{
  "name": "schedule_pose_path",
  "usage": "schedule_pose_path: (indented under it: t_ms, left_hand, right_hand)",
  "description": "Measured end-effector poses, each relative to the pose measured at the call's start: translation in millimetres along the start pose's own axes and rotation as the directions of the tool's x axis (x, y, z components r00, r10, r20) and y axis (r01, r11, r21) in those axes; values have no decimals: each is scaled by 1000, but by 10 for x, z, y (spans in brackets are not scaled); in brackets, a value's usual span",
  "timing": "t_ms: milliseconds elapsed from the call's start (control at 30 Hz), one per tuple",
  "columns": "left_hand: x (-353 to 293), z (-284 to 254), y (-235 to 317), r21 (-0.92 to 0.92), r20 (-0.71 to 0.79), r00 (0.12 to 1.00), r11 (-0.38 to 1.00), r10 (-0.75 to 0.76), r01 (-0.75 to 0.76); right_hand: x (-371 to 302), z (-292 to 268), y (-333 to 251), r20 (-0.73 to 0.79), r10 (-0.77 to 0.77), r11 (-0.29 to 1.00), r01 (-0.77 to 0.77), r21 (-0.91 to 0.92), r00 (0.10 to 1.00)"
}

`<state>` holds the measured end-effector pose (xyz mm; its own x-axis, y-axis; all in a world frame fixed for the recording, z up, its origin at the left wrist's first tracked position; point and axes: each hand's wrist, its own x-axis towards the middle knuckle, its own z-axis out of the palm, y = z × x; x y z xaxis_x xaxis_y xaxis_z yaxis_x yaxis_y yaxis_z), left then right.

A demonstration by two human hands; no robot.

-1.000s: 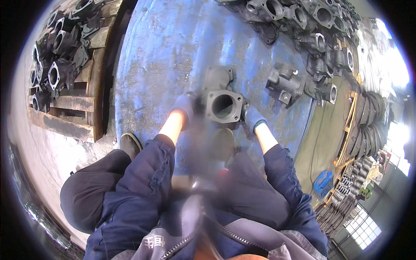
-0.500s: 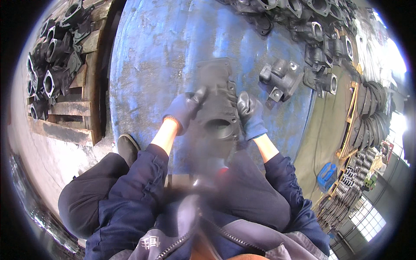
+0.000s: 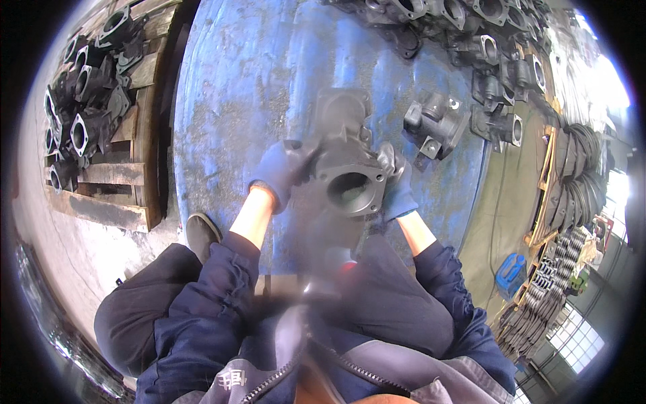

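Observation:
A dark grey cast-metal housing (image 3: 346, 161) with a round flanged opening lies on the worn blue table (image 3: 249, 87), its opening turned toward me. My left hand (image 3: 281, 172), in a blue-grey glove, grips its left side. My right hand (image 3: 397, 178), gloved the same, holds its right side. Both forearms are bare between glove and dark blue sleeve.
A similar casting (image 3: 434, 124) lies just right of the held one. Several more castings (image 3: 484, 34) crowd the table's far right. A wooden pallet (image 3: 101, 108) at the left carries several others. Stacked rings (image 3: 579, 155) and a blue canister (image 3: 511, 273) stand on the floor at the right.
The casting has been rolled over between both hands: one second ago its round opening faced me, half a second ago its back showed, and now the opening faces me again, slightly lower.

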<state>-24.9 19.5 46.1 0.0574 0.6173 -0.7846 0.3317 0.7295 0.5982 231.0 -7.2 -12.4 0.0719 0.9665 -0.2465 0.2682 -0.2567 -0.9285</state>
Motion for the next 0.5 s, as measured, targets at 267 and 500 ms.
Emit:
schedule_pose_path:
  t_ms: [267, 500]
  left_hand:
    - [-19, 13, -42, 44, 19, 1000, 999, -13, 12]
    - [80, -88, -250, -111, 88, 996, 994, -9, 19]
  right_hand:
    - [-141, -41, -637, 114, -148, 800, 187, -570, 982]
    - [-100, 13, -609, 175, -227, 727, 286, -624, 958]
